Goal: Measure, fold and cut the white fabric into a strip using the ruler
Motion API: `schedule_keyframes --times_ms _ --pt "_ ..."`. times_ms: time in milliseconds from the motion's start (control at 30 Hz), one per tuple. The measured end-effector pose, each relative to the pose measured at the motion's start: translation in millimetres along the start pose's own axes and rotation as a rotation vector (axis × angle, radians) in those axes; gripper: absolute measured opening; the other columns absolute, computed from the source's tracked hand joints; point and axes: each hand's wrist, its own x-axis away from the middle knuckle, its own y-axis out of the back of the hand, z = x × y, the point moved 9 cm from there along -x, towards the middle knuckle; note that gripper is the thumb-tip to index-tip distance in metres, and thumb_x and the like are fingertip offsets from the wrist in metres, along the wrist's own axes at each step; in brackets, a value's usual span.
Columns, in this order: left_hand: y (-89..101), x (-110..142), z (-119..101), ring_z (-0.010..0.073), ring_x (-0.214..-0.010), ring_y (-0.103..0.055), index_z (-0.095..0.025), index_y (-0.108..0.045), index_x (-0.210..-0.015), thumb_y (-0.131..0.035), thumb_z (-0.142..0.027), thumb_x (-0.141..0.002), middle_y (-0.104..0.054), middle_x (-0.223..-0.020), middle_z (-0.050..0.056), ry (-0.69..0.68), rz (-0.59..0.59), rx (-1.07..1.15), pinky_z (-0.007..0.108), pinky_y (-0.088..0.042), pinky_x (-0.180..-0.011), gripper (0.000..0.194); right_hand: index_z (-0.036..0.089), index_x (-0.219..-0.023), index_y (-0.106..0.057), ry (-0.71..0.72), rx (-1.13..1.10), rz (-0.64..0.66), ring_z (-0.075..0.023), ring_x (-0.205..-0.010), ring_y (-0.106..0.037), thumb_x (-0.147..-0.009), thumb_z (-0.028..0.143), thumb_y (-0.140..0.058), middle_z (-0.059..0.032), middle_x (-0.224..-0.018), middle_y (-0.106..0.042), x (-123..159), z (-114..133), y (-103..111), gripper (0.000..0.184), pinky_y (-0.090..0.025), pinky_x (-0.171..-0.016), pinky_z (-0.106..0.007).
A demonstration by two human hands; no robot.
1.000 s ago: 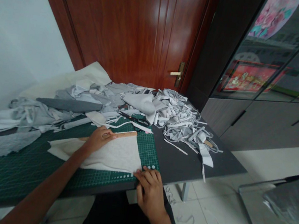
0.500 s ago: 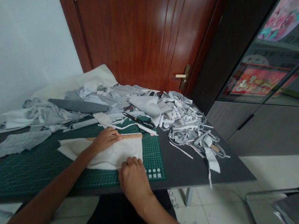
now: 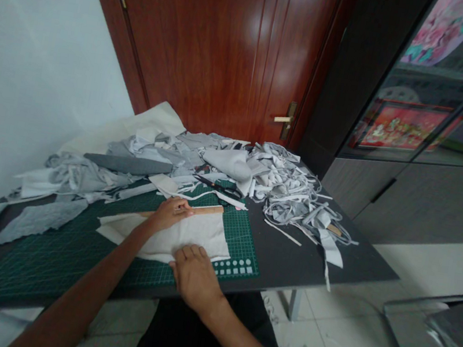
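Observation:
A pale cream piece of fabric [image 3: 199, 236] lies flat on a green cutting mat [image 3: 70, 247]. A wooden ruler [image 3: 207, 210] rests along the fabric's far edge. My left hand [image 3: 168, 213] presses down on the ruler and the fabric, fingers curled over the ruler's middle. My right hand [image 3: 193, 273] lies flat on the near edge of the fabric, fingers stretched out and together, holding nothing.
A heap of grey and white fabric scraps and strips [image 3: 257, 177] covers the back of the dark table [image 3: 289, 253]. Dark scissors [image 3: 216, 184] lie at the mat's far edge. A red-brown door [image 3: 234, 45] stands behind, a dark cabinet [image 3: 421, 110] to the right.
My right hand has slid left along the fabric's near edge, from the mat's right corner to the middle. The left hand stays on the ruler. The view shifted slightly.

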Motion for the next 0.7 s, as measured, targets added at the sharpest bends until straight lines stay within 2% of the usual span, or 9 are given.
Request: schedule_keyframes --times_ms 267,400,533,600,700 --pt "0.3 1 -1 0.0207 -0.085 -0.062 -0.024 -0.067 -0.082 -0.061 -0.054 -0.089 -0.07 -0.088 0.003 -0.006 -0.007 -0.02 0.033 -0.047 -0.081 0.032 0.02 -0.106 -0.062 0.076 0.04 -0.052 -0.0265 -0.104 -0.055 -0.104 0.035 -0.057 -0.008 -0.109 -0.064 17 10 11 0.016 -0.048 -0.093 -0.041" --pt "1.1 1 -2 0.0207 -0.085 -0.063 -0.024 -0.067 -0.082 -0.061 -0.054 -0.089 -0.07 -0.088 0.003 -0.011 -0.013 -0.019 0.033 -0.047 -0.081 0.032 0.021 -0.107 -0.063 0.12 0.043 -0.036 -0.0262 -0.102 -0.054 -0.105 0.036 -0.054 -0.0068 -0.109 -0.064 24 12 12 0.018 -0.048 -0.094 -0.042" --pt "1.4 4 -5 0.0212 -0.086 -0.063 -0.024 -0.067 -0.082 -0.06 -0.054 -0.09 -0.069 -0.088 0.003 -0.016 -0.024 -0.023 0.034 -0.047 -0.082 0.032 0.02 -0.112 -0.066 0.168 -0.033 -0.032 -0.0238 -0.106 -0.053 -0.104 0.021 -0.055 -0.0051 -0.108 -0.065 31 9 10 0.013 -0.046 -0.099 -0.037" --pt "1.1 5 -5 0.0215 -0.087 -0.062 -0.024 -0.067 -0.082 -0.06 -0.054 -0.091 -0.069 -0.089 0.004 -0.015 -0.029 -0.026 0.034 -0.047 -0.084 0.032 0.022 -0.117 -0.067 0.164 -0.073 -0.044 -0.0222 -0.107 -0.053 -0.102 0.015 -0.055 -0.0043 -0.109 -0.065 34 5 9 0.02 -0.046 -0.098 -0.034" --pt "0.5 5 -4 0.0217 -0.088 -0.062 -0.024 -0.068 -0.083 -0.06 -0.053 -0.091 -0.069 -0.089 0.004 -0.01 -0.031 -0.03 0.034 -0.047 -0.084 0.031 0.027 -0.122 -0.068 0.147 -0.086 -0.047 -0.0217 -0.104 -0.053 -0.101 0.014 -0.057 -0.003 -0.107 -0.064 36 3 4 0.026 -0.046 -0.093 -0.034"
